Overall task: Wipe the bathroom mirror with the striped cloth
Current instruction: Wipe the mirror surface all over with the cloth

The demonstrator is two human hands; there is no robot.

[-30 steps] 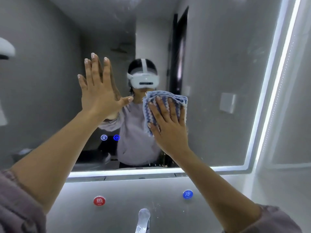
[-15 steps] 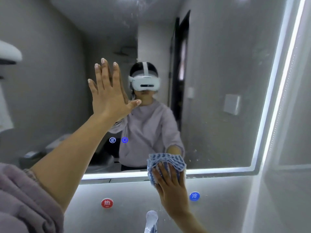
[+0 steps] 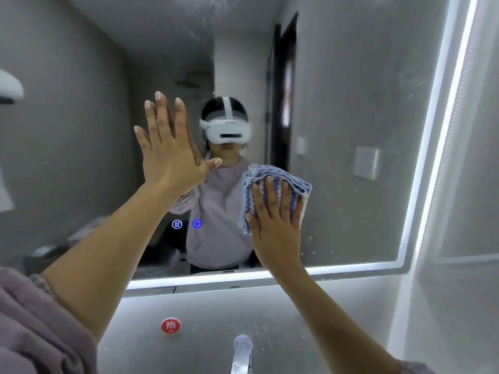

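The striped cloth (image 3: 298,182) is located on the glass of the mirror (image 3: 351,90), in its lower middle region, above the lit lower edge (image 3: 216,279). It is folded into a thick pad, and most of its face is covered by the right hand (image 3: 275,228). The fingers of that hand are laid straight, slightly spread and pointing upward, so the pad is pressed flat against the glass rather than gripped. Folded edges are exposed above the fingertips and at both sides of the hand. Whether the thumb is hooked round the left edge of the pad cannot be determined.

The left hand (image 3: 170,155) is placed flat on the glass with fingers straight and thumb extended toward the right. Nothing is held by it. It lies to the left of the cloth and somewhat higher, well apart from it.

The coming stroke depends on the following relation. White specks (image 3: 313,251) are visible on the glass just right of the right wrist, below and to the right of the pad. Faint smears (image 3: 413,85) are seen toward the upper right. Both areas lie on the side of the cloth away from the left hand. The right hand is therefore judged the nearer one, and a stroke toward the right is judged to be required.
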